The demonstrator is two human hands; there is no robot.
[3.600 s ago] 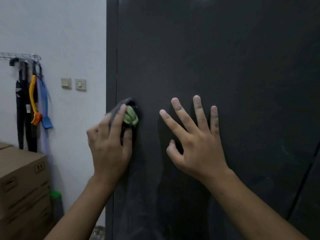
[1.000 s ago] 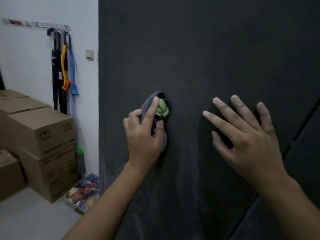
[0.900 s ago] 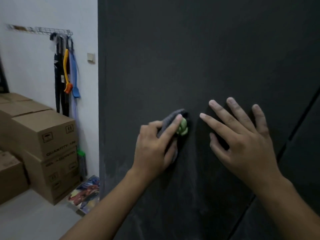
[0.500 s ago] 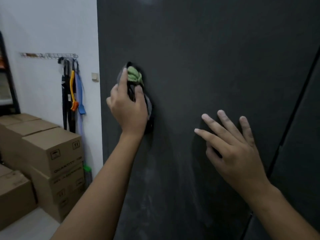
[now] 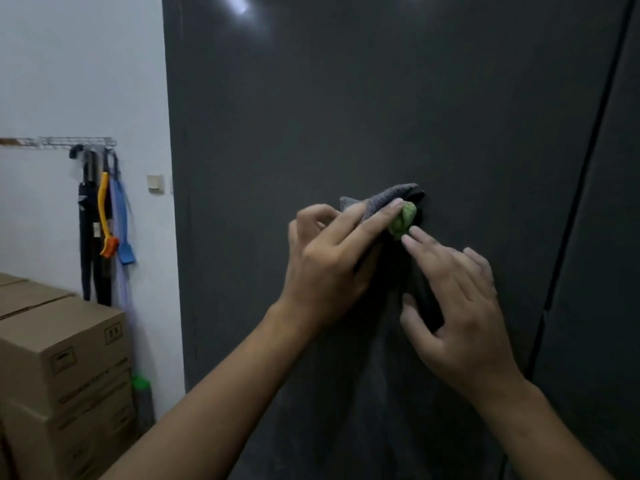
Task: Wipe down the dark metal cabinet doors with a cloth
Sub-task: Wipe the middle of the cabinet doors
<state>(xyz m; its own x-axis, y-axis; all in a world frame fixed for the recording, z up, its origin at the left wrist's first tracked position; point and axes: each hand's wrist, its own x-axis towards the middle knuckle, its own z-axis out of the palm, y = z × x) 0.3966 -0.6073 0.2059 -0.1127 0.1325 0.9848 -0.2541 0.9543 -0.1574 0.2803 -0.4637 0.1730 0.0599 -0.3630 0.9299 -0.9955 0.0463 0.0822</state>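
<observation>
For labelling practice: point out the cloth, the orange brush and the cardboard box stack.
cloth (image 5: 388,195), head view, grey upper fold.
orange brush (image 5: 101,209), head view, handle.
cardboard box stack (image 5: 62,355), head view, upper box's front face.

A white wall (image 5: 79,64) carries a light switch (image 5: 154,182) and a wire rack (image 5: 69,142) hung with long-handled brushes (image 5: 103,209). Stacked cardboard boxes (image 5: 62,358) stand below.

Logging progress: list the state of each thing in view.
Cabinet door: closed, glare near top.
Grey-green cloth: bunched, pressed against the cabinet door.
Left hand: grips the cloth.
Right hand: open, fingertip touching the cloth's green part.
Cardboard boxes: closed, stacked.
Orange brush: hanging from wall rack.
</observation>
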